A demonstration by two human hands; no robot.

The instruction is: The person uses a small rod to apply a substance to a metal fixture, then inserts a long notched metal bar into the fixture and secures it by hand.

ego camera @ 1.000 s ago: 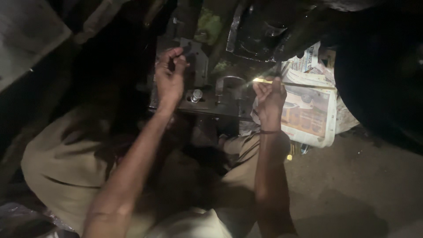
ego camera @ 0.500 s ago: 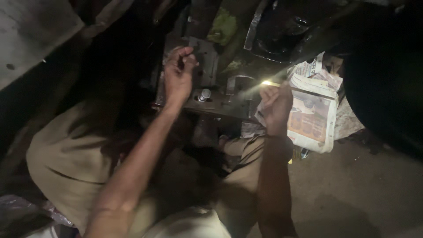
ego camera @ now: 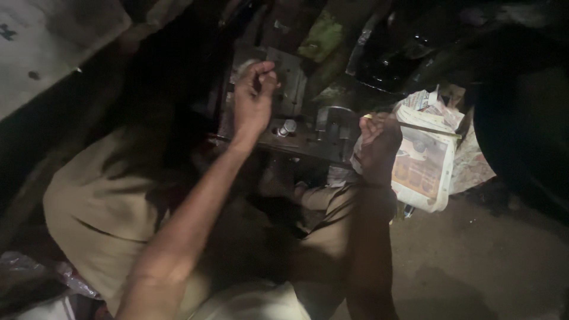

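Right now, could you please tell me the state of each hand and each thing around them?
left hand: fingers curled shut, resting on the metal block
right hand: closed around a thin rod
thin rod: held roughly level over the newspaper
metal block: sitting in front of the person, dimly lit
newspaper: crumpled, spread on the floor

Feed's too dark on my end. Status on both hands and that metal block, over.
Left hand fisted on the metal block, contents unclear. Right hand gripping a thin rod beside it. Small bolt upright between the hands. Crumpled newspaper under the right hand.
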